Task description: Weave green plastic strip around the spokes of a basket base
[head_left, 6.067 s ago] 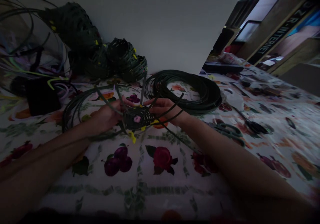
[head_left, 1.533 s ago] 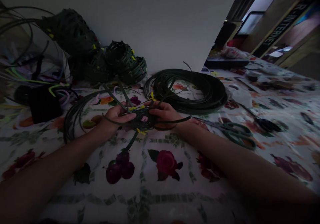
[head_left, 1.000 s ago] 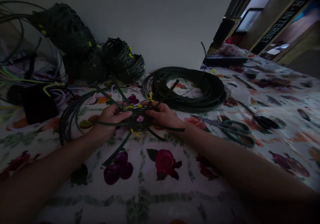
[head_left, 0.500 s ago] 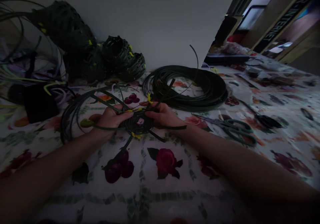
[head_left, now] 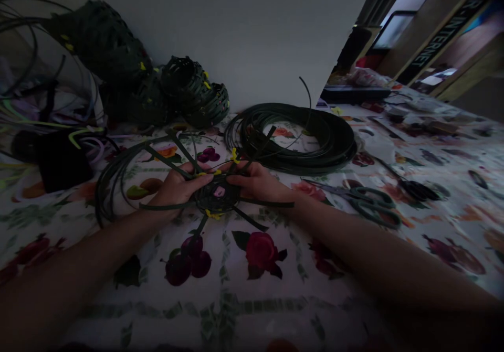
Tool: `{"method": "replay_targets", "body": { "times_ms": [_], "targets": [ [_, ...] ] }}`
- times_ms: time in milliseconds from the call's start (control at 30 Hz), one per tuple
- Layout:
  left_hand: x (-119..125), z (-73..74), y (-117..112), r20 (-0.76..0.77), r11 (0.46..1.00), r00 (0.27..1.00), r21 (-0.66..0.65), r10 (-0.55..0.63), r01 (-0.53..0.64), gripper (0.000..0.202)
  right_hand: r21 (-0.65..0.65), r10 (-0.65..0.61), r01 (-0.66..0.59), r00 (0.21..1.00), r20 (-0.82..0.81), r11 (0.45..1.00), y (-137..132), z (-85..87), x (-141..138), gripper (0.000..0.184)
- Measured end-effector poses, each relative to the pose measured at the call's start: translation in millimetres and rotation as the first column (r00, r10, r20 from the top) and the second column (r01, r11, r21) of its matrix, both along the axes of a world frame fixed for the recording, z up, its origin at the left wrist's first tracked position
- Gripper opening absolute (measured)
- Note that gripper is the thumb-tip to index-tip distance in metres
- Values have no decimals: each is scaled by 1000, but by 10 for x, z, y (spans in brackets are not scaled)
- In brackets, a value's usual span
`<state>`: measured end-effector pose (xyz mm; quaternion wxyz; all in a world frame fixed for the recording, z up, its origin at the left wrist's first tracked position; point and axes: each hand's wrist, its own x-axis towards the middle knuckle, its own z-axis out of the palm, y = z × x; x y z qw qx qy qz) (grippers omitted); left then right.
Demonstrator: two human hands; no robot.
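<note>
A small round woven disc (head_left: 218, 197) of dark green strips with a pink centre and yellow ties lies on the flowered tablecloth (head_left: 252, 289). Loose spokes stick out from it all round. My left hand (head_left: 177, 187) grips its left side, fingers curled over the strips. On the disc's right edge my right hand (head_left: 255, 181) is closed, pinching strips near a yellow tie. A thin strand rises from there toward the big coil (head_left: 299, 137) of dark green strip behind my hands.
Green-handled scissors (head_left: 366, 202) lie right of my right forearm, with a dark tool (head_left: 415, 189) beyond them. Finished dark woven baskets (head_left: 169, 92) stand at the wall, back left. A tangle of coloured strips and a black box (head_left: 59, 158) fill the far left.
The disc has turned a little in my hands and its spokes have shifted. The thin strand rising at the right has swung about. My hands stay on the disc.
</note>
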<state>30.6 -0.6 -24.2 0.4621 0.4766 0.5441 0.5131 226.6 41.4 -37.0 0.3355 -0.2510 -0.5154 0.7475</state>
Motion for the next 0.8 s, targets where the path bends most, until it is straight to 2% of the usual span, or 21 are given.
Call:
{"method": "replay_targets", "body": {
  "times_ms": [133,200,333,500,600,800],
  "targets": [
    [-24,7,15,-34,999,999,42,26,-24,25,-96,60,-55,997,51,994,38,122,153,25],
    [-43,13,24,-49,998,998,44,47,-44,26,-132,60,-57,998,24,990,104,123,233,29],
    [-95,-19,61,-53,992,995,99,87,-82,30,-108,118,-113,992,38,988,195,79,289,35],
    [-116,-52,94,-90,978,988,175,127,-110,27,-83,0,6,997,78,997,116,117,183,26],
    [-87,-6,70,-132,971,977,195,168,-140,26,-20,-34,36,995,93,999,74,120,122,23],
    [-61,40,27,-243,970,952,198,188,-141,20,199,-139,110,981,139,974,108,-5,58,18]
  ]
}}
